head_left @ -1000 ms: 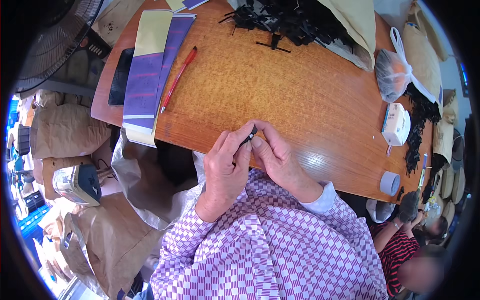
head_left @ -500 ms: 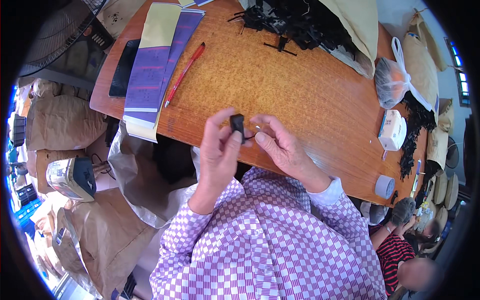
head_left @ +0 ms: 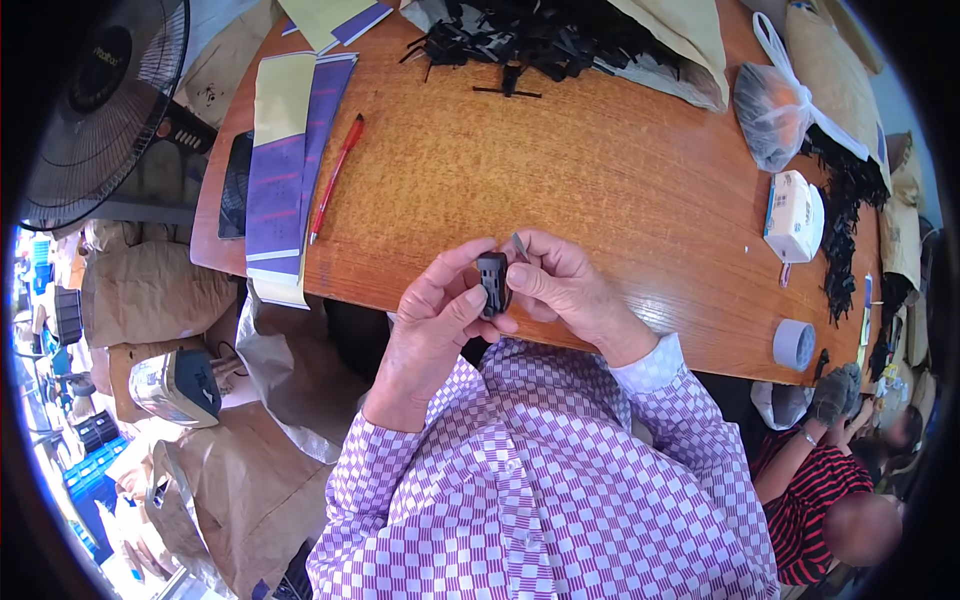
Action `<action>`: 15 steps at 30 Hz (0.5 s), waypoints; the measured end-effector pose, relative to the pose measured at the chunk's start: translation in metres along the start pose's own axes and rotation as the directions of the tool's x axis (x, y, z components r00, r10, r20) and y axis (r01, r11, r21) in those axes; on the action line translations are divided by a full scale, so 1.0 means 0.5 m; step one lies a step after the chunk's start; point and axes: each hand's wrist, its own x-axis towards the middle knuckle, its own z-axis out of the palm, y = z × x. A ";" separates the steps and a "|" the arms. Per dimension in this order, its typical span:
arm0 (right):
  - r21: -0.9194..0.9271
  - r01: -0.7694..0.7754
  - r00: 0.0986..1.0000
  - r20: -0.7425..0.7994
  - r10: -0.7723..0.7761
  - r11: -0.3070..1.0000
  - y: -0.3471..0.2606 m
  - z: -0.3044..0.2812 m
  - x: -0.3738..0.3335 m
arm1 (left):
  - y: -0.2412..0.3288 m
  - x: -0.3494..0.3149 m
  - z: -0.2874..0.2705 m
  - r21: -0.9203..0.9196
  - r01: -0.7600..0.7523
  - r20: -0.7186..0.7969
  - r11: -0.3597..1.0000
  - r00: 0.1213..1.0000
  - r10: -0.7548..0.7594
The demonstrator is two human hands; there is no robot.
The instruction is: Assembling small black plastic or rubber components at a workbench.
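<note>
You hold a small black part point(head_left: 491, 283) above the near edge of the wooden table point(head_left: 440, 180), left hand point(head_left: 425, 310) gripping it, right hand point(head_left: 565, 290) pinching a thin grey sliver point(head_left: 519, 246) beside it. You appear absorbed in close handwork; the next move likely calls for steadiness.

- Black part point(head_left: 491, 284), over table's point(head_left: 450, 180) near edge: sides partly covered by left hand point(head_left: 425, 315) and right hand point(head_left: 568, 290).
- Thin piece point(head_left: 519, 246) in right fingertips: lower end hidden, too small to ID.
- Black strip heap point(head_left: 540, 38), table's far edge: cut off by frame top.
- Dark slab point(head_left: 235, 190), table's left edge: partly under purple-yellow sheets point(head_left: 278, 170).
- White speck point(head_left: 746, 249), toward table's right edge: too small to tell.
- Co-worker's head point(head_left: 863, 528), off table's near right corner: blurred.
</note>
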 end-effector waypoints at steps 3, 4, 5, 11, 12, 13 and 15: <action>0.017 -0.059 0.997 0.053 0.058 0.998 -0.001 -0.018 -0.012 | -0.006 0.002 0.007 0.160 0.007 0.005 0.987 1.000 -0.008; -0.001 -0.063 0.996 0.061 0.063 0.998 -0.003 -0.021 -0.014 | -0.006 0.002 0.009 0.265 0.001 0.003 0.964 1.000 -0.002; -0.019 -0.068 0.995 0.069 0.069 0.997 -0.003 -0.023 -0.015 | -0.004 0.003 0.014 0.271 0.004 0.002 0.963 1.000 -0.004; -0.309 0.139 0.990 0.009 -0.143 0.941 0.022 -0.005 -0.019 | -0.039 0.012 0.023 0.744 -0.195 0.106 0.639 0.979 0.176; -0.310 0.139 0.990 0.012 -0.142 0.940 0.017 -0.001 -0.023 | -0.042 0.012 0.021 0.744 -0.196 0.104 0.639 0.978 0.179; -0.398 0.099 0.993 -0.016 -0.115 0.912 0.008 0.004 -0.029 | -0.042 0.012 0.021 0.718 -0.170 0.059 0.675 0.981 0.184; -0.485 0.054 0.995 -0.044 -0.086 0.873 0.011 0.008 -0.034 | -0.043 0.014 0.010 0.686 -0.146 0.011 0.713 0.982 0.190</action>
